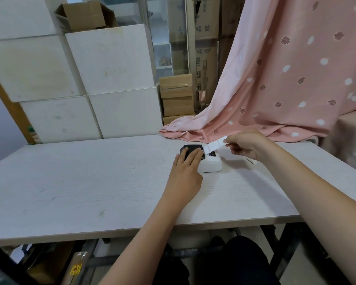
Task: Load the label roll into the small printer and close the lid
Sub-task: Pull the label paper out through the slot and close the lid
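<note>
A small white printer [211, 166] sits on the pale table [90, 182], right of centre. Its dark lid [190, 148] stands open, tilted back to the left. My left hand [186, 169] rests against the printer's left side with its fingers laid on the lid. A white strip of labels [214, 145] runs up and to the right out of the printer. My right hand [248, 144] pinches the free end of that strip. The roll itself is hidden inside the printer.
A pink patterned cloth [286, 79] drapes down onto the table's far right edge. White boxes [103, 79] and brown cartons [177, 95] are stacked behind the table. A small white piece [252, 161] lies on the table beyond my right wrist.
</note>
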